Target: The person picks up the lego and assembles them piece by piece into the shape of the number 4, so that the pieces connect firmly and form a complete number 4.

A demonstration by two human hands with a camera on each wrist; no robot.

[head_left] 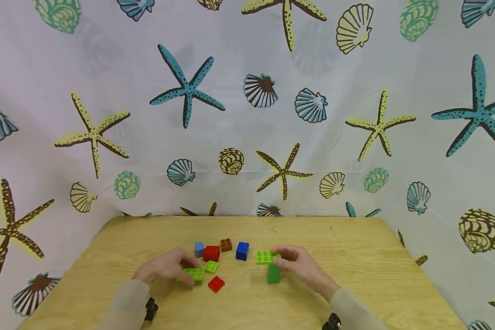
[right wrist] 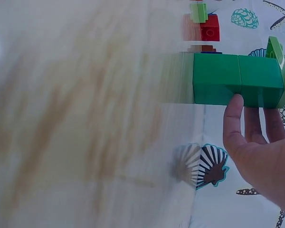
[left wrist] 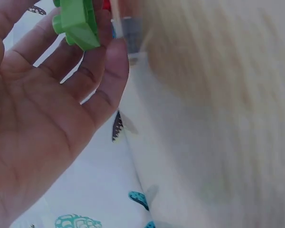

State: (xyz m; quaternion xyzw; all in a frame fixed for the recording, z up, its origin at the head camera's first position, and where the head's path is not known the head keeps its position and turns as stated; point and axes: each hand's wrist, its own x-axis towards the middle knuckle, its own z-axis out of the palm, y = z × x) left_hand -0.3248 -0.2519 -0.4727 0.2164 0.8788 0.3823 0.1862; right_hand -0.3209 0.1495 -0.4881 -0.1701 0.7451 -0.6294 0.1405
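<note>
Pinched between fingers and thumb, a lime brick (head_left: 195, 274) sits in the left hand (head_left: 165, 267), left of centre in the lower part of my head view. Over to the right of centre, I have the right hand (head_left: 300, 265) gripping a long lime piece (head_left: 266, 257), studs up, at the top of a dark green tower (head_left: 273, 274); the piece reaches out past the tower's left side. My right wrist feed shows a seam across the tower and one fingertip touching it there, while the lime piece is partly cut off at the right edge.

Between the hands, in the lower middle of the head view, I see loose toy bricks on a wooden table (head_left: 350, 252): a light blue brick (head_left: 199, 249) beside a red brick (head_left: 211, 253), then a brown brick (head_left: 226, 244) and a dark blue brick (head_left: 242, 251) further right. Below them lie a small lime square (head_left: 211, 267) and a flat red square (head_left: 216, 284). Filling the upper frame is a white cloth (head_left: 231, 55) printed with starfish and shells
</note>
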